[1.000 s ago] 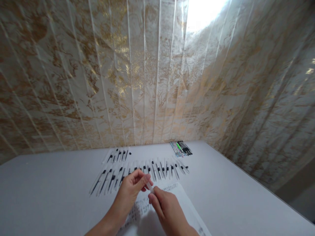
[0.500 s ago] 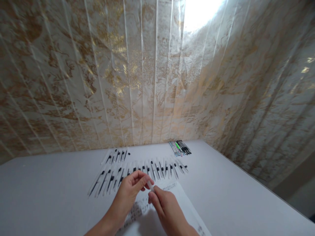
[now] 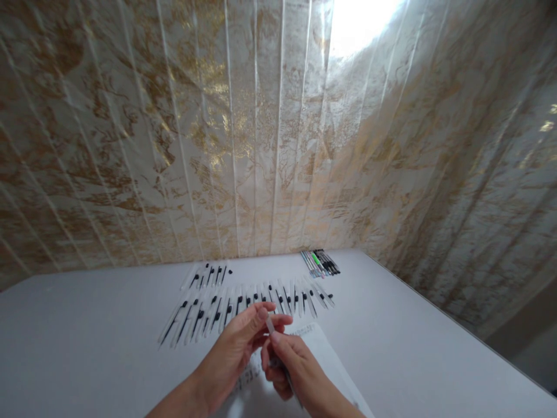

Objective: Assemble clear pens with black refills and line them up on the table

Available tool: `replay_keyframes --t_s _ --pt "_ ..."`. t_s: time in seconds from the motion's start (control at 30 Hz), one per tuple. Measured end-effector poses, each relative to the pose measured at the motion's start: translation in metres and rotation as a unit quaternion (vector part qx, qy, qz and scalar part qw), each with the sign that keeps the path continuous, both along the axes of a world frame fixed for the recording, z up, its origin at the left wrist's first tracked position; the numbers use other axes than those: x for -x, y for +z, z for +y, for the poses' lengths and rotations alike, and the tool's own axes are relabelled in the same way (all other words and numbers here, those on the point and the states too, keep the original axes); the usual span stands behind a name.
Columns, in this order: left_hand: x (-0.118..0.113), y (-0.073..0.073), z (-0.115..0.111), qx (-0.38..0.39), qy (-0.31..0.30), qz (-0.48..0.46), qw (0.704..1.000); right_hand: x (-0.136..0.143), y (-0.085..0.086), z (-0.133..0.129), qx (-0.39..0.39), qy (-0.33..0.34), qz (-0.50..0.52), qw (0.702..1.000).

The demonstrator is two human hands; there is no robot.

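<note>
My right hand point(image 3: 293, 363) is closed around a slim pen-like item point(image 3: 270, 325), its pale translucent end sticking up between my hands and a darker part showing below the fingers. My left hand point(image 3: 237, 342) touches the pale end with its thumb, while its other fingers reach out behind it. Under both hands lies a white paper point(image 3: 324, 348) with dark handwriting, partly hidden by them. Beyond the hands, several clear pen parts with black caps and dark refills point(image 3: 200, 316) lie in a long slanting row.
A smaller group of similar pen parts point(image 3: 211, 276) lies farther back on the white table point(image 3: 87, 337). Several pens and a green marker point(image 3: 315, 259) sit near the back right edge. A patterned gold and silver curtain point(image 3: 243, 145) hangs behind.
My left hand's fingers have stretched out more. My right hand has turned, and a darker length of the held item now shows below it. The view has shifted slightly.
</note>
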State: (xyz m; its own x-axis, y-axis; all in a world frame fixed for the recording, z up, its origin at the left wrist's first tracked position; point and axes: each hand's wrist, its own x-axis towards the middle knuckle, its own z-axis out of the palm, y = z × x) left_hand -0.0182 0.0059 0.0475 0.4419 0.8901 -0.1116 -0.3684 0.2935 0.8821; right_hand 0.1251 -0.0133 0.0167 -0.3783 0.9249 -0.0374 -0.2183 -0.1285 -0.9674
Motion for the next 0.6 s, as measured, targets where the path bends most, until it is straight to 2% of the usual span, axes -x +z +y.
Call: replay_keyframes --t_s 0.2,0.43,0.6 --pt "-0.005 -0.011 0.003 0.024 0.041 -0.049 0.998 0.004 -0.012 0.001 -0.015 -0.001 -0.009 1.0" --pt "-0.006 -0.007 0.0 0.037 0.02 -0.06 0.997 0.004 -0.015 0.003 -0.027 -0.02 0.01 0.999" --pt "-0.008 -0.008 -0.002 0.037 0.046 -0.06 0.996 0.006 -0.014 0.001 -0.037 -0.012 -0.015 0.999"
